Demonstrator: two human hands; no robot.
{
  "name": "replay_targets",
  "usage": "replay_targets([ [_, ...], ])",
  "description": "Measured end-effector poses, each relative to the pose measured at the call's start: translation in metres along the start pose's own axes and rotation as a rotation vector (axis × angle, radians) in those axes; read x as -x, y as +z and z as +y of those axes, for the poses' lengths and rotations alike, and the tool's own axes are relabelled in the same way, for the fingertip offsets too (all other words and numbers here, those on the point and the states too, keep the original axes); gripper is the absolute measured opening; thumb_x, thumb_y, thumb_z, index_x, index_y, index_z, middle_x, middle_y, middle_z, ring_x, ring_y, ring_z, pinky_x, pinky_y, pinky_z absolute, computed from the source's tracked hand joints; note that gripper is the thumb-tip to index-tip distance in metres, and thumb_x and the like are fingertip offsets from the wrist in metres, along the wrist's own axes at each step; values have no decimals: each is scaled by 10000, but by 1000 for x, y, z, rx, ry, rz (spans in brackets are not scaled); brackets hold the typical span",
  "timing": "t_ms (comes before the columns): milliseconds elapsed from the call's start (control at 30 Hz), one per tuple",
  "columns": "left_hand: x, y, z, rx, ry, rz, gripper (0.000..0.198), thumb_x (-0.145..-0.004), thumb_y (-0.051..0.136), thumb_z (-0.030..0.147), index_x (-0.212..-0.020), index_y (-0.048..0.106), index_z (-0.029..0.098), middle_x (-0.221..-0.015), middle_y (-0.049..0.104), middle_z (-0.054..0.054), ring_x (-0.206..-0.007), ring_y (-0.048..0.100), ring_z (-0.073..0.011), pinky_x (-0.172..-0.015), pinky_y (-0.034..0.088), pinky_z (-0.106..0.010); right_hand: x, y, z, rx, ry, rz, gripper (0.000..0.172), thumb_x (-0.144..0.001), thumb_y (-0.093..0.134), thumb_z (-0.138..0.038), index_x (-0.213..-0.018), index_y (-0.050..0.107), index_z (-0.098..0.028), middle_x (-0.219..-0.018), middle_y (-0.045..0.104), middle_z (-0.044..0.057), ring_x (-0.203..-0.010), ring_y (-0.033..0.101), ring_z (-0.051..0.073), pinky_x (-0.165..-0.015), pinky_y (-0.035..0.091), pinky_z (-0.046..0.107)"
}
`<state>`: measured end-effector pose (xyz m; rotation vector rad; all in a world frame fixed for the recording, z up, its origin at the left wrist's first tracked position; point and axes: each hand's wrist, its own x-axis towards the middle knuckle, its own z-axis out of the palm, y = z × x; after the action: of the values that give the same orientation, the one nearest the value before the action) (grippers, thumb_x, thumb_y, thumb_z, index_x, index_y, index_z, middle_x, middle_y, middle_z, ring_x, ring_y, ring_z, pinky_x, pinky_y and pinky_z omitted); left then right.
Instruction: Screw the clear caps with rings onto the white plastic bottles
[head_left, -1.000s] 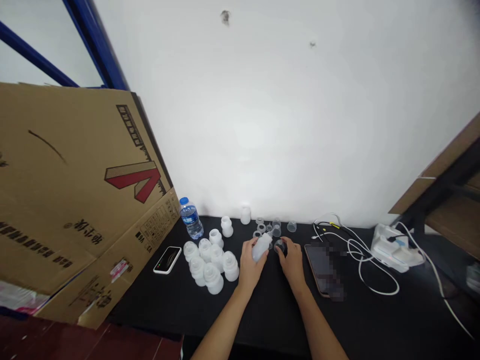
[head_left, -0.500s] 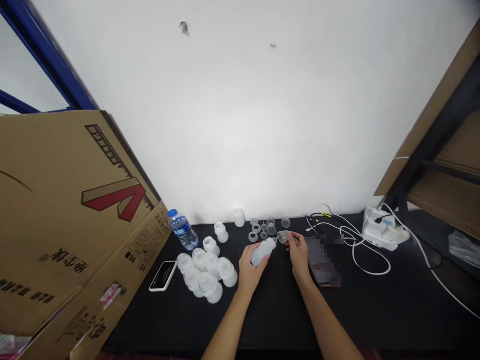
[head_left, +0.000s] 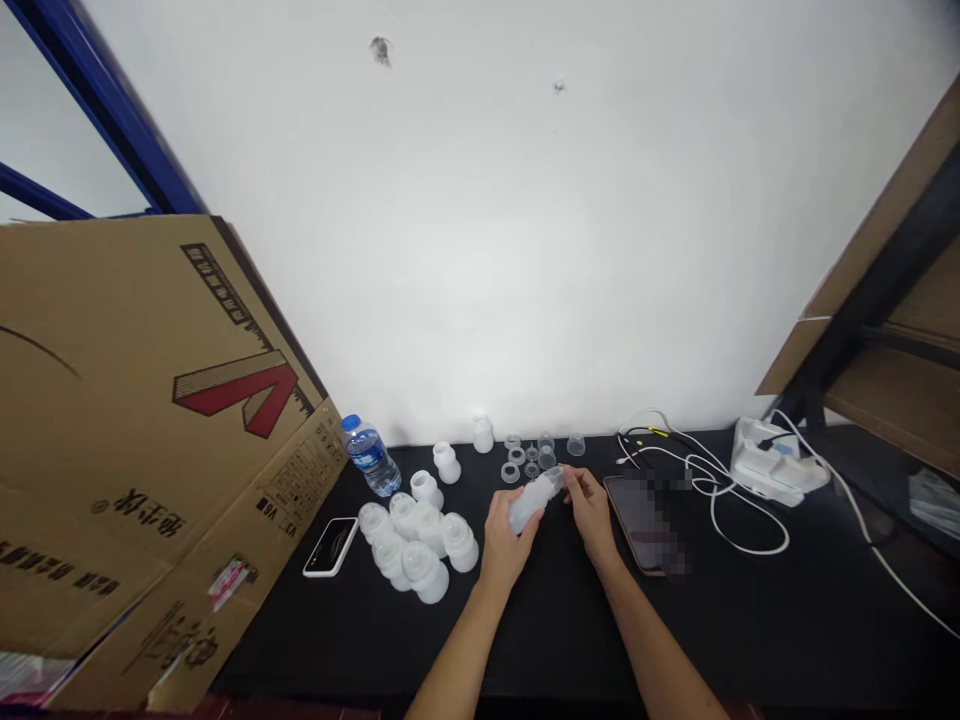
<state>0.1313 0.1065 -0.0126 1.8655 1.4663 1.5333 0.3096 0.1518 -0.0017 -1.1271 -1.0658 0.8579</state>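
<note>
Grip state: left hand (head_left: 508, 530) closed around a frosted plastic bottle (head_left: 531, 506), which lies tilted above the worktop (head_left: 757, 620), its clear end pointing up and right. Right hand (head_left: 591, 512) pinches that clear end with its fingertips (head_left: 568, 478); can't tell if the end is a separate piece.

Around the hands: small clear rings and cups (head_left: 529, 458) sit just beyond the bottle, close to the wall. Phone with blurred screen (head_left: 643, 524) lies just right of the right hand. White cables (head_left: 720, 490) run from there to a white charger unit (head_left: 774, 464). Left of the hands, a cluster of white bottle parts (head_left: 411, 535) stands between them and a second phone (head_left: 331, 547). Water bottle (head_left: 369, 456) stands behind, beside a leaning cardboard sheet (head_left: 157, 450).
</note>
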Motion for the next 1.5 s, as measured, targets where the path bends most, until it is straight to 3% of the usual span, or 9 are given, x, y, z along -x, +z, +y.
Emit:
replay_targets([
  [133,1,-1,1,-5,29,-5,338,-969,727,358,-1262,647,210,-1164,709,-110,-1115,727,-281,-960,606,-425,1,1,-1,-46,-37,-19,495,-905,741,-695,-894,773,-201,-1070,796,104,-701,609,189,-624,510,305],
  [467,1,-7,10,-2,56,-5,266,-967,723,295,-1214,651,228,-1103,694,-104,-1054,723,-281,-916,621,-413,6,6,-7,-77,-23,-60,491,-844,812,-685,-794,700,-210,-879,767,54,-716,606,204,-651,472,307],
  [633,3,-3,4,-8,34,-8,263,-980,710,331,-1212,644,228,-1097,683,-94,-1044,721,-279,-921,620,-431,7,7,-8,-80,-42,-79,505,-838,825,-676,-746,632,-219,-730,661,-9,-672,553,180,-639,443,291],
  [933,7,1,-3,-32,225,-37,256,-1028,664,316,-1267,637,228,-1201,685,-127,-1149,694,-288,-1015,596,-476,4,11,4,-146,-9,51,579,-774,864,-704,-693,541,-230,-629,569,-49,-594,488,141,-574,413,265],
  [1067,9,3,1,2,128,-66,310,-1040,659,379,-1294,598,211,-1249,663,-144,-1200,677,-300,-1058,570,-496,7,17,8,-217,88,111,553,-772,848,-729,-798,647,-215,-671,644,-22,-571,523,148,-532,414,261],
  [1167,9,3,11,55,-16,-146,395,-1079,584,410,-1414,528,207,-1365,632,-160,-1280,655,-301,-1107,538,-498,11,21,5,-351,199,-102,581,-798,791,-769,-916,723,-204,-743,729,30,-600,615,191,-534,467,284],
  [1300,7,-3,26,120,-62,-331,509,-1114,497,410,-1588,399,253,-1568,541,-150,-1453,562,-299,-1217,459,-512,15,20,-2,-313,177,-372,544,-736,919,-619,-1044,789,-190,-914,808,77,-828,742,278,-753,595,375],
  [1400,6,-7,31,114,-47,-386,535,-1103,514,430,-1603,405,273,-1528,582,-141,-1408,595,-304,-1192,480,-514,16,16,-4,-201,88,-329,532,-725,931,-598,-1017,800,-173,-927,813,84,-839,745,284,-787,600,388],
  [1500,7,-8,30,97,-29,-439,642,-1062,601,428,-1632,354,268,-1542,578,-149,-1395,597,-308,-1186,473,-502,17,13,-3,-85,41,-140,560,-768,861,-689,-914,781,-155,-798,779,78,-710,708,254,-646,559,335],
])
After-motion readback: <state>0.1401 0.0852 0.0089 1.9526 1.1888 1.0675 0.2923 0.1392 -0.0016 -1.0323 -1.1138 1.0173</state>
